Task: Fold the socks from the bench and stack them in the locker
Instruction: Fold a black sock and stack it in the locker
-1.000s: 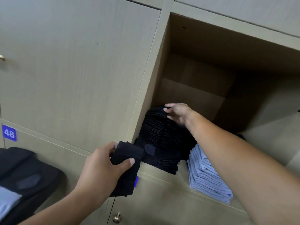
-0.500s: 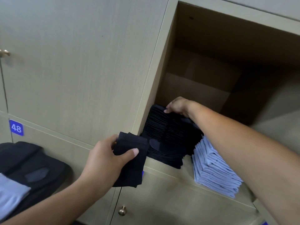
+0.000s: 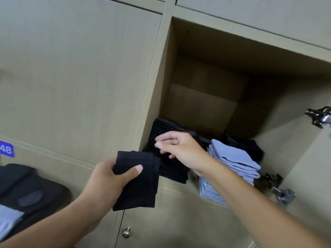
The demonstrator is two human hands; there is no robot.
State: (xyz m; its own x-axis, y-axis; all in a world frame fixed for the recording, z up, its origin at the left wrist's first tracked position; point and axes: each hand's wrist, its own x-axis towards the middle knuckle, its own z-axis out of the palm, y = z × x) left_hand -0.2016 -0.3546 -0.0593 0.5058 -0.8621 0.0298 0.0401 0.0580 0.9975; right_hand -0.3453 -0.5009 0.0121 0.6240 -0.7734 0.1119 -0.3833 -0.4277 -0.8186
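My left hand (image 3: 107,178) grips a folded black sock (image 3: 138,183), thumb across its front, just below the open locker's (image 3: 206,108) front edge. Inside, a stack of black folded socks (image 3: 161,129) stands at the left wall. Beside it lies a stack of light blue folded socks (image 3: 232,161), and more dark socks (image 3: 247,147) sit behind those. My right hand (image 3: 180,149) hovers in front of the black stack with its fingers loosely bent, holding nothing.
Unfolded black socks (image 3: 26,187) and a light blue one (image 3: 9,221) lie at the lower left. Closed locker doors surround the open one; a brass knob (image 3: 126,232) is below. Metal hinges (image 3: 320,119) stick out at the right side.
My right hand has come off the top of the black stack and drawn back toward the front. My left hand has raised the folded black sock a little toward the locker.
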